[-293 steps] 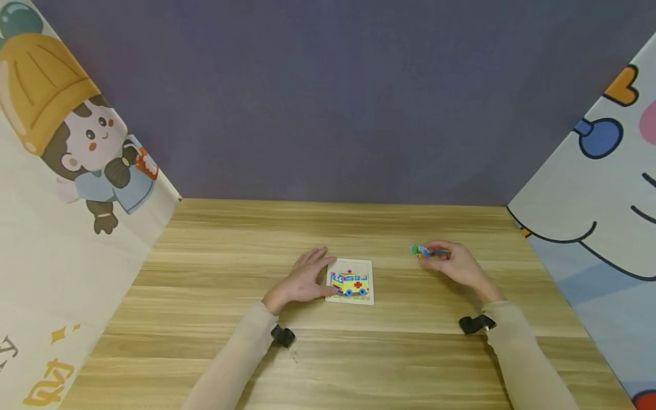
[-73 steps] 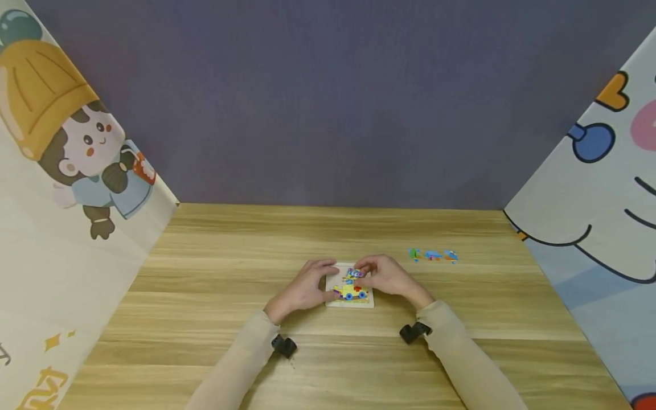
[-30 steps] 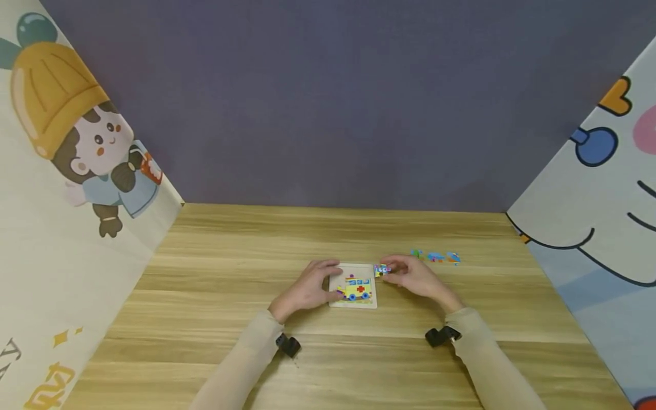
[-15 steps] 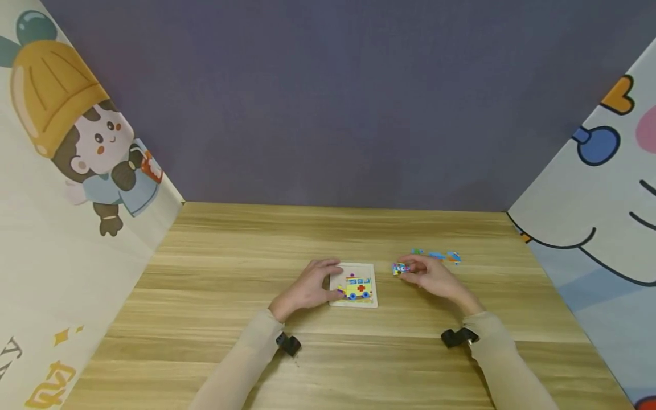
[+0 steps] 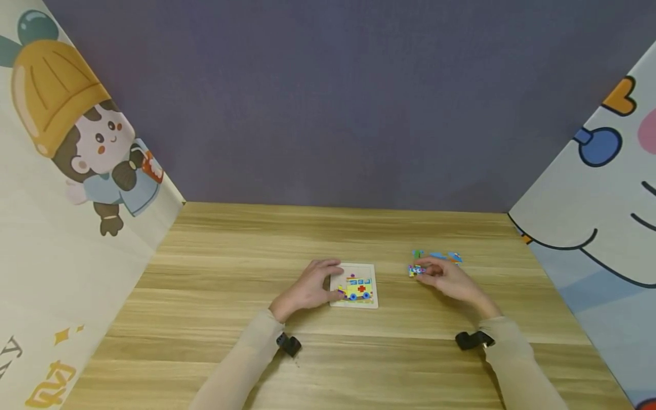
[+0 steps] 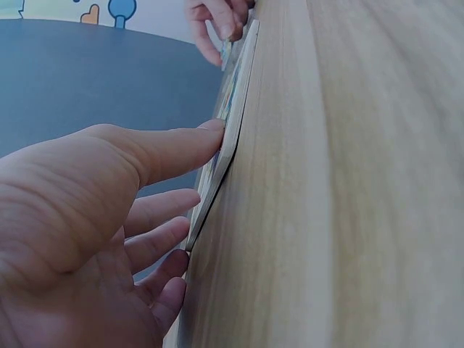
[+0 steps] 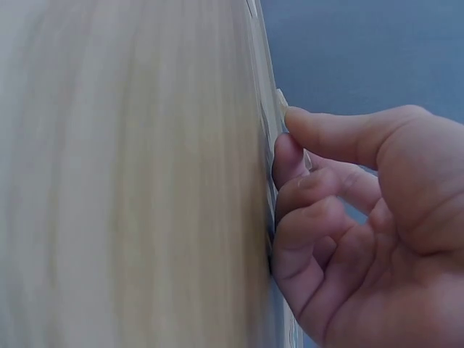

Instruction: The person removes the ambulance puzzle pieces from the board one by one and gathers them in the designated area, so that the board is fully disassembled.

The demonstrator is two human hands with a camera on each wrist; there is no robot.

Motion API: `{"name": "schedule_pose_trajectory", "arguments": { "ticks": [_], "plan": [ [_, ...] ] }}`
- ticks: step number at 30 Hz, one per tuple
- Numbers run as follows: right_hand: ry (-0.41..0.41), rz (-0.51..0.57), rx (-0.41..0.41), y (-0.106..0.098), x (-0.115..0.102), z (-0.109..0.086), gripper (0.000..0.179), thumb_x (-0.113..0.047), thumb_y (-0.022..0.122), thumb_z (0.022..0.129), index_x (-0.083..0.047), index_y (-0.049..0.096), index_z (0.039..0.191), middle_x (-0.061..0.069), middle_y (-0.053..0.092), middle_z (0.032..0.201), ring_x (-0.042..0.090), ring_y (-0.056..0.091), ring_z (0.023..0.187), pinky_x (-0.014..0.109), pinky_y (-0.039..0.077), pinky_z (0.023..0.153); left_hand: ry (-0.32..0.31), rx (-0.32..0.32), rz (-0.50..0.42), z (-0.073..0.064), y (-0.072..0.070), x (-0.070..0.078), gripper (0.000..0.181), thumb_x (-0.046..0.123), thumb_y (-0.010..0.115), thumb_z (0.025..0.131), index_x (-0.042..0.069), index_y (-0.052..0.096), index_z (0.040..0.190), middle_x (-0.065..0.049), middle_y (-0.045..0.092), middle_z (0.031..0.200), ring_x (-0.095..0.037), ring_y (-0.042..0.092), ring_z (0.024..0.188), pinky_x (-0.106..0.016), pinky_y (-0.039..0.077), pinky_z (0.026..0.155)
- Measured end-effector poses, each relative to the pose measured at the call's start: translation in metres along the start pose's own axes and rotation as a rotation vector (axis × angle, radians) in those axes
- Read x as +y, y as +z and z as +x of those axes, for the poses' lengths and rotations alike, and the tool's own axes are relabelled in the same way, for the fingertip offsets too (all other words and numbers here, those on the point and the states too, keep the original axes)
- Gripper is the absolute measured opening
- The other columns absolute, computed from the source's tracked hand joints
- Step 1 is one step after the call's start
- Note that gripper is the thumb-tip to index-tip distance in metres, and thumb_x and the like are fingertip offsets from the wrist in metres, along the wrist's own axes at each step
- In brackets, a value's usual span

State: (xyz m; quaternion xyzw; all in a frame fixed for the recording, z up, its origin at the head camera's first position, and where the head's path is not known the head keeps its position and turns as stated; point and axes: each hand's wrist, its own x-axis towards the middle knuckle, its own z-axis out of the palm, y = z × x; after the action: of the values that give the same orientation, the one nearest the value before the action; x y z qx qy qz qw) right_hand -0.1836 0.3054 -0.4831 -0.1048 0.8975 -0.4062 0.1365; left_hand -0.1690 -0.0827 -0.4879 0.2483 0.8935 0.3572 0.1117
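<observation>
A square, pale jigsaw board (image 5: 361, 270) lies on the table, its lower part filled with a yellow ambulance picture (image 5: 360, 288). My left hand (image 5: 306, 286) rests at the board's left side. In the left wrist view the thumb (image 6: 181, 148) presses straight on the board's face while relaxed fingers touch its edge. Right of the board, my right hand (image 5: 448, 280) pinches a small colourful puzzle piece (image 5: 414, 271) between thumb and fingertips, low over the table. In the right wrist view the thumb and fingers cover most of that piece.
Behind the right hand lie a green-and-blue piece (image 5: 417, 253), a blue piece (image 5: 437, 255) and a blue-and-orange piece (image 5: 455, 257), the latter two partly hidden. The wooden table (image 5: 246, 239) meets a dark back wall (image 5: 328, 114) and printed side panels.
Over the last seconds my right hand has carried the puzzle piece from above the board rightward, beside the loose pieces. Those pieces came to lie there after the oldest frame. My left hand stays put.
</observation>
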Motion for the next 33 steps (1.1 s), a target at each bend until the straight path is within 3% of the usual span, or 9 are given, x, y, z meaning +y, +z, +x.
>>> {"name": "schedule_pose_trajectory", "arguments": {
  "ticks": [10, 17, 25, 33],
  "plan": [
    [0.032, 0.026, -0.036, -0.011, 0.005, -0.006, 0.051, -0.027, 0.071, 0.104, -0.005, 0.058, 0.148, 0.009, 0.07, 0.095, 0.004, 0.04, 0.051, 0.023, 0.039, 0.047, 0.011, 0.0, 0.002, 0.0, 0.001, -0.002, 0.063, 0.03, 0.082, 0.094, 0.006, 0.061, 0.148, -0.011, 0.045, 0.167, -0.038, 0.035, 0.156, -0.061, 0.031, 0.128],
    [0.032, 0.037, -0.03, -0.013, 0.007, -0.008, 0.056, -0.023, 0.072, 0.102, 0.001, 0.055, 0.149, 0.009, 0.07, 0.092, 0.004, 0.039, 0.053, 0.023, 0.038, 0.048, 0.006, -0.002, -0.004, 0.0, 0.0, -0.002, 0.062, 0.03, 0.082, 0.095, 0.006, 0.061, 0.148, -0.01, 0.044, 0.168, -0.038, 0.034, 0.157, -0.06, 0.031, 0.129],
    [0.082, 0.043, 0.004, -0.012, 0.008, -0.008, 0.05, -0.028, 0.075, 0.101, -0.001, 0.063, 0.141, 0.005, 0.068, 0.085, 0.006, 0.043, 0.053, 0.024, 0.041, 0.048, 0.006, -0.005, -0.004, 0.0, 0.0, -0.002, 0.062, 0.029, 0.082, 0.095, 0.005, 0.061, 0.148, -0.011, 0.044, 0.168, -0.039, 0.034, 0.157, -0.06, 0.03, 0.129],
    [0.096, 0.017, 0.035, -0.01, 0.009, -0.007, 0.05, -0.03, 0.074, 0.102, -0.001, 0.063, 0.141, 0.006, 0.07, 0.092, 0.009, 0.049, 0.057, 0.026, 0.046, 0.049, 0.004, -0.001, -0.003, 0.0, 0.0, -0.002, 0.062, 0.029, 0.082, 0.094, 0.006, 0.061, 0.148, -0.011, 0.044, 0.168, -0.038, 0.034, 0.157, -0.06, 0.03, 0.129]
  ]
}}
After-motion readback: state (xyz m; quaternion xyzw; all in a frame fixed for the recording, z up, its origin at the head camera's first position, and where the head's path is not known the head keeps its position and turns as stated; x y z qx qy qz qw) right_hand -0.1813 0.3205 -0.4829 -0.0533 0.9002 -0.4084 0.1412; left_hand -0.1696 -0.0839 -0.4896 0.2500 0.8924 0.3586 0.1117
